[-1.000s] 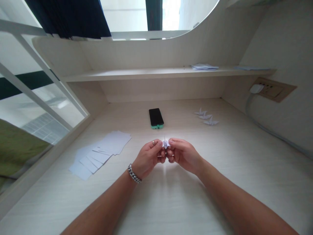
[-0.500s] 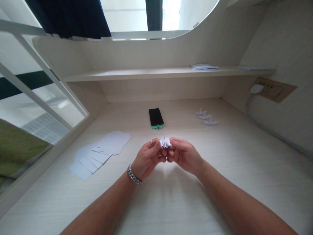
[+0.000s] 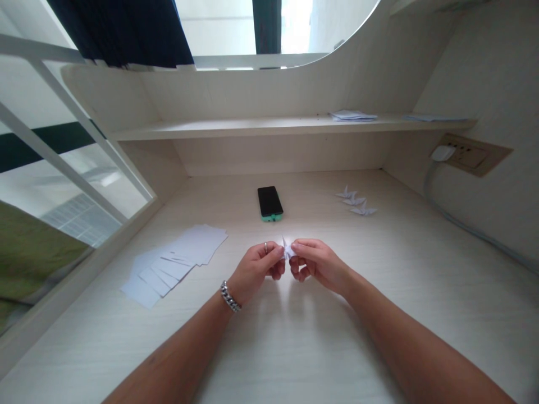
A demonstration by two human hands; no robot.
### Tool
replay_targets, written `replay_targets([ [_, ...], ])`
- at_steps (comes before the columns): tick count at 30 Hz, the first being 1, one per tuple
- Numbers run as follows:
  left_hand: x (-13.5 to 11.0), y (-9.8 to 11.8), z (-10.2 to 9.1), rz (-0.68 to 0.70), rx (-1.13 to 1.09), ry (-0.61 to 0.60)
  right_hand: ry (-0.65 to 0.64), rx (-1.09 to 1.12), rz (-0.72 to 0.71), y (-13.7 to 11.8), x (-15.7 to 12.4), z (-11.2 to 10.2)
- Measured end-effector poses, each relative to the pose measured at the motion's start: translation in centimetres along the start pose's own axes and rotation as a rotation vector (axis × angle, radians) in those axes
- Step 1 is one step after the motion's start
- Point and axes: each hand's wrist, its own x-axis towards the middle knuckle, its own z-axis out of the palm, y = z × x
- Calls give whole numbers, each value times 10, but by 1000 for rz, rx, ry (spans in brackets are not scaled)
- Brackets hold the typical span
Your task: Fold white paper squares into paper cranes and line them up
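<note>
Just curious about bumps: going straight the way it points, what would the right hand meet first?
Beyond the folded paper it holds, the right hand would likely meet the left hand first, though depth is unclear.

No readable text or labels

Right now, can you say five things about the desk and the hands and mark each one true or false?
1. The left hand and the right hand both touch the small folded paper. True.
2. The silver ring is on the right hand. False: the silver ring is on the left hand.
3. Three paper birds lie to the right of the phone. True.
4. The phone lies on the shelf. False: the phone lies on the desk.
5. A white plug is in the wall socket. True.
</note>
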Motion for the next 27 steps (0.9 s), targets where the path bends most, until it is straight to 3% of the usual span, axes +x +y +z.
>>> replay_targets([
  [11, -6, 5, 11, 14, -269, -41, -49, 313, -13, -3, -1, 11],
  [27, -6, 5, 12, 59, -332, -41, -46, 350, -35, -3, -1, 12],
])
